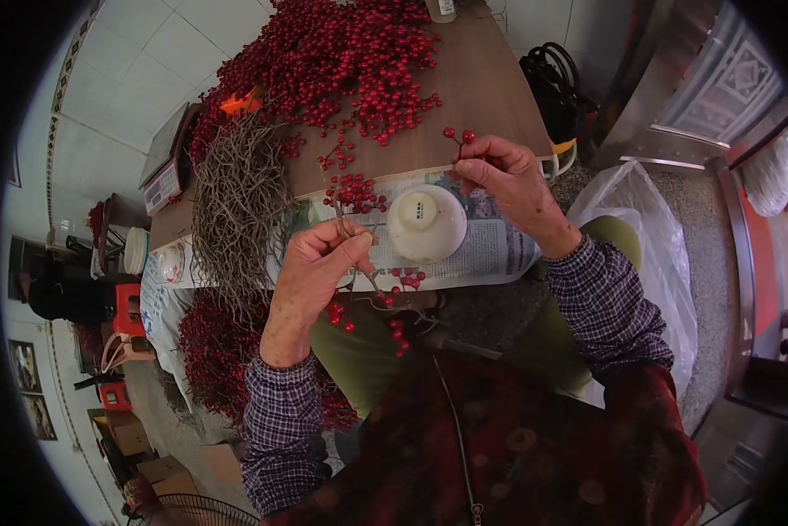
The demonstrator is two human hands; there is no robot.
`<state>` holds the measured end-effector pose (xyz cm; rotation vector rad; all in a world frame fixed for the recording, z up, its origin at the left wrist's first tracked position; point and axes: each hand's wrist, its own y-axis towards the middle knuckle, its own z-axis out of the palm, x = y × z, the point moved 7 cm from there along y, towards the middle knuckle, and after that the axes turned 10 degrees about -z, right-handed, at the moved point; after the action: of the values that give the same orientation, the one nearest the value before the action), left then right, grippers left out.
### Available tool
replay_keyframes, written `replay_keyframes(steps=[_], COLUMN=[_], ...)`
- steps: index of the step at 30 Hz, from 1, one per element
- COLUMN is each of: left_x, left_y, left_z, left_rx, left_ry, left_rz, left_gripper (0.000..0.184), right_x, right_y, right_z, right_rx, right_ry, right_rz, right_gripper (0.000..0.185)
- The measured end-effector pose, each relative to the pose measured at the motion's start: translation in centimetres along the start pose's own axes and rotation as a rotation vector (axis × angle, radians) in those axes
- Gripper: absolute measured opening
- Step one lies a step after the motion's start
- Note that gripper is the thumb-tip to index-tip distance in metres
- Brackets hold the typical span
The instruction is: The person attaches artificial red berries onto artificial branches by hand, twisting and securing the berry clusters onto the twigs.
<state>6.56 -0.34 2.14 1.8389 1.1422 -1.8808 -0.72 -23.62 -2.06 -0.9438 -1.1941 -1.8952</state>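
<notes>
My left hand (pixel 317 272) is closed around a twiggy stem (pixel 342 216) with red berries above and below the fingers. To its right, over the table edge, my right hand (pixel 512 180) pinches a small berry sprig (pixel 460 140) with a few red berries at its tip. Between the hands an upturned white bowl (pixel 427 223) rests on a sheet of newspaper (pixel 490 250). A big heap of red berry branches (pixel 332 61) covers the far part of the table. Beside my left hand, a bundle of bare twigs (pixel 236 193) hangs over the edge.
The wooden table (pixel 481 88) stands in front of my knees. A scale (pixel 164 167) sits at its left side, near an orange object (pixel 242 103). More red berries (pixel 218 351) lie low on the left. A clear plastic bag (pixel 648 237) hangs at the right.
</notes>
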Motion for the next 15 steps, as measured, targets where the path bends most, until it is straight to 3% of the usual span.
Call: replay_keyframes(steps=[5, 6, 8, 15], left_x=[-0.4, -0.6, -1.0, -1.5], left_y=[2.1, 2.7, 4.0, 6.7], left_z=[0.6, 0.7, 0.9, 2.7], left_rx=[0.022, 0.027, 0.001, 0.079], left_ry=[0.265, 0.268, 0.57, 0.795], left_rz=[-0.13, -0.132, -0.145, -0.093], left_gripper=[0.016, 0.016, 0.017, 0.022], right_x=[0.7, 0.8, 0.8, 1.2], right_y=[0.0, 0.0, 0.1, 0.3], right_z=[-1.1, -1.4, -2.2, -5.2], right_rx=[-0.002, -0.031, -0.063, -0.139], right_ry=[-0.012, -0.029, -0.044, -0.069], right_rz=[-0.023, -0.025, -0.031, -0.094], right_gripper=[0.01, 0.01, 0.011, 0.012])
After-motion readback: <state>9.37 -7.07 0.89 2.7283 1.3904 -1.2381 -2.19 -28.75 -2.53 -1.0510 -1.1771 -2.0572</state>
